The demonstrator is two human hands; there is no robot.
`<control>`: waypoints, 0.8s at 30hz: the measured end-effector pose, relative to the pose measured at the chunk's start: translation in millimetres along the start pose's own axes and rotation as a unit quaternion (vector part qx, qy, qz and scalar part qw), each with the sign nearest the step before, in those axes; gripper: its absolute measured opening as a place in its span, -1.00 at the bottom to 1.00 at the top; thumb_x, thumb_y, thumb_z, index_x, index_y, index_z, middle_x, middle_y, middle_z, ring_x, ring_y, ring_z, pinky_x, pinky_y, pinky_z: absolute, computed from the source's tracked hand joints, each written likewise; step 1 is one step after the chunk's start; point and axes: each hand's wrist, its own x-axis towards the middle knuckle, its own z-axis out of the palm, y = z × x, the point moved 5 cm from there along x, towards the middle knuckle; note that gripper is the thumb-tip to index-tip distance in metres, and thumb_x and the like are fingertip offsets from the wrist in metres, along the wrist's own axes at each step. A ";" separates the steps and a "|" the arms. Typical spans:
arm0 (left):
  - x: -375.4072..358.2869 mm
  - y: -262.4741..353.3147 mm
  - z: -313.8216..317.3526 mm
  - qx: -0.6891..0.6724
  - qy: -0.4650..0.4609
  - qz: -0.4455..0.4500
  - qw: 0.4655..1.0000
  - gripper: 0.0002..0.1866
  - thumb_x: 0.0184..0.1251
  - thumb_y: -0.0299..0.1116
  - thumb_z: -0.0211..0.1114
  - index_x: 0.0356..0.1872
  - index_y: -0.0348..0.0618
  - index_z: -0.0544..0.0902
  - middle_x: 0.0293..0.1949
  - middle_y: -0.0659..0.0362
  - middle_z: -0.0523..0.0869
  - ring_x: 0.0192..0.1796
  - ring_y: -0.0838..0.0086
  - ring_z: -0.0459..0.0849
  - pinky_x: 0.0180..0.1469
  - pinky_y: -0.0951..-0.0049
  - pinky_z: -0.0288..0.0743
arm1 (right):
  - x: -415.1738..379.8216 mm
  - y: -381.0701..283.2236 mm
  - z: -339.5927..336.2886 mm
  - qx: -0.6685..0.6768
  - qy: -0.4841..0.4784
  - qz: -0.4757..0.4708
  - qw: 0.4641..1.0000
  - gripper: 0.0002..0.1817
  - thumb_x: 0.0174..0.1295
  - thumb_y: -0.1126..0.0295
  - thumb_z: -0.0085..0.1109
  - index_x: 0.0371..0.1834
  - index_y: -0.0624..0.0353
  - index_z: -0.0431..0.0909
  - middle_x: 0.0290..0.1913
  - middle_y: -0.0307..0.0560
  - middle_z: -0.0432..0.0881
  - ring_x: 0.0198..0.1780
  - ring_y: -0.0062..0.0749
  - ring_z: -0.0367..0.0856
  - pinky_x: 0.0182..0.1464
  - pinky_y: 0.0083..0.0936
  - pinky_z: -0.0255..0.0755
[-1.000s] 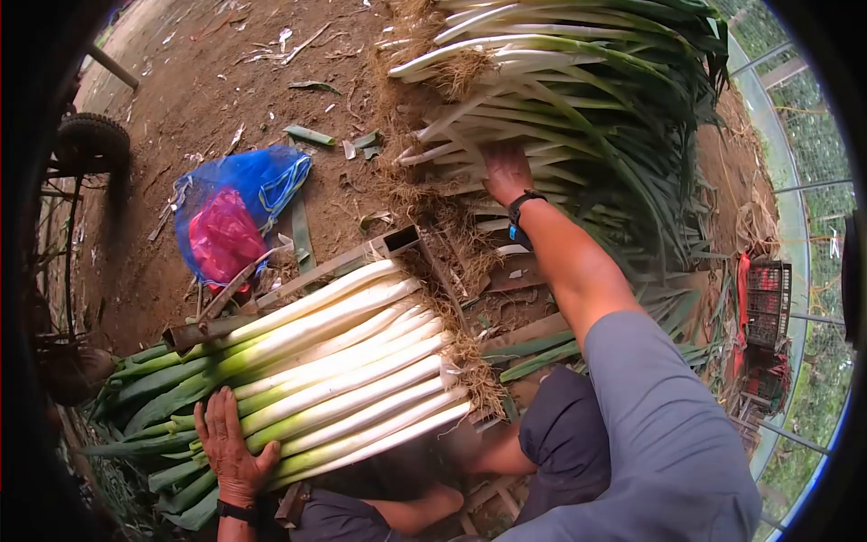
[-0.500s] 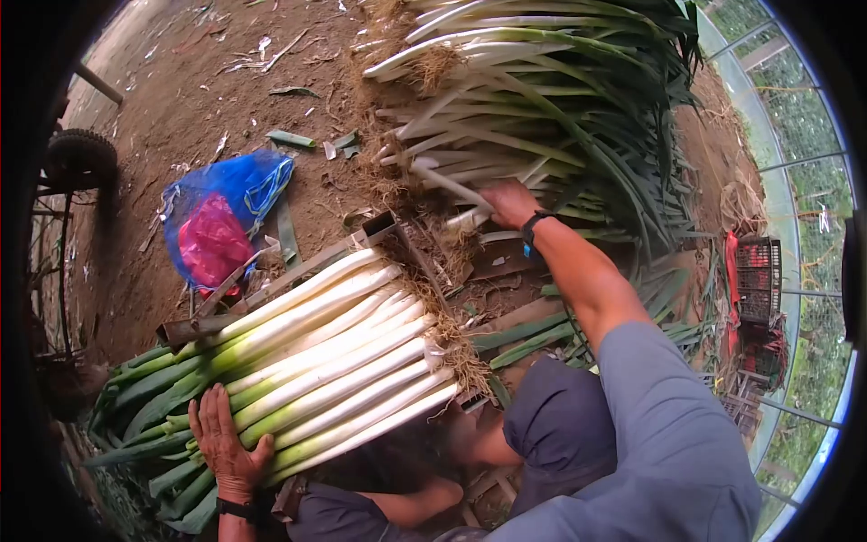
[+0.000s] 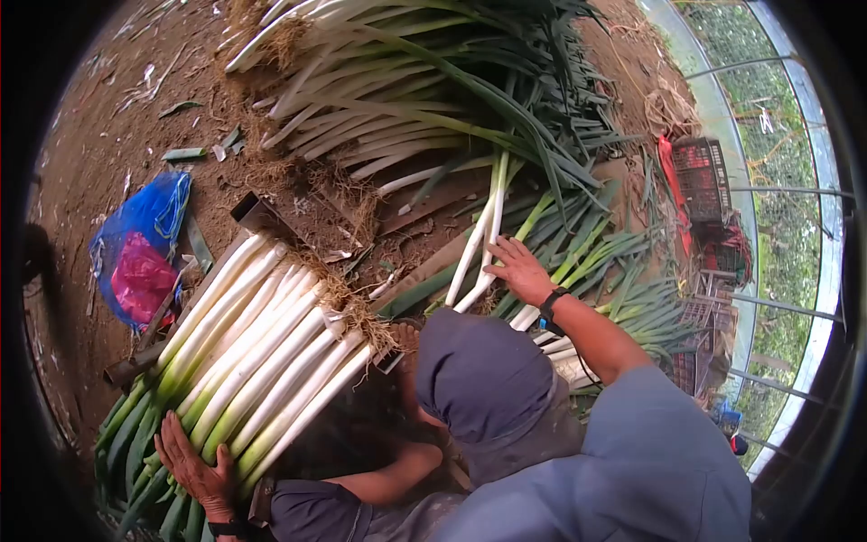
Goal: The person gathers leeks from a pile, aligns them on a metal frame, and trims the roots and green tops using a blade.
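My left hand (image 3: 194,467) lies with spread fingers on the green-and-white lower part of a row of leeks (image 3: 257,361), whose rooted ends point up and right. Near the middle, my right hand (image 3: 515,268) has its fingers stretched out against two white leek stalks (image 3: 483,239) and is not closed around them. The far side holds a large pile of leeks (image 3: 388,99), white ends left and dark leaves right. More leeks (image 3: 623,257) lie right of my right hand, partly hidden by my forearm.
Metal frame pieces (image 3: 256,213) edge the leek row. A blue mesh bag (image 3: 163,212) with pink plastic (image 3: 140,275) lies on the soil at left. Dark crates (image 3: 702,181) stand at right by a netted wall. My dark-clothed knee (image 3: 488,379) is below my right hand.
My right hand has left the large pile, let go of the leek stalk it held there and come nearer my body. The view has shifted right. My left hand remains on the leek row.
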 end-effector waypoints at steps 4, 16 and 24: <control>0.3 1.3 -1.3 -0.003 0.004 -0.002 1.000 -0.08 0.42 0.30 0.03 0.54 -0.29 0.27 0.46 -0.09 0.43 0.53 0.01 0.34 0.62 -0.11 0.04 | -6.9 15.9 -3.5 0.216 0.160 0.254 0.929 -0.62 0.25 0.51 0.13 0.12 0.00 0.69 0.27 0.07 0.57 0.28 0.04 0.54 0.34 -0.11 0.41; 0.3 1.7 -2.8 -0.025 -0.006 -0.024 0.999 -0.05 0.33 0.31 0.12 0.52 -0.28 0.30 0.42 -0.13 0.46 0.49 -0.03 0.38 0.60 -0.17 0.03 | 294.4 93.3 -39.0 0.887 0.246 0.306 0.241 -0.43 0.48 -0.05 0.18 0.28 0.21 0.49 0.15 0.01 0.65 0.05 -0.13 0.72 0.06 -0.24 0.68; 1.5 4.0 -7.3 -0.034 -0.004 -0.037 0.999 -0.04 0.28 0.30 0.15 0.50 -0.30 0.32 0.43 -0.12 0.45 0.50 -0.02 0.35 0.62 -0.12 0.01 | 276.0 74.4 -47.8 0.903 0.315 0.226 0.187 -0.71 0.49 0.16 0.22 0.07 0.09 0.50 -0.02 -0.10 0.67 -0.01 -0.22 0.69 0.08 -0.18 0.63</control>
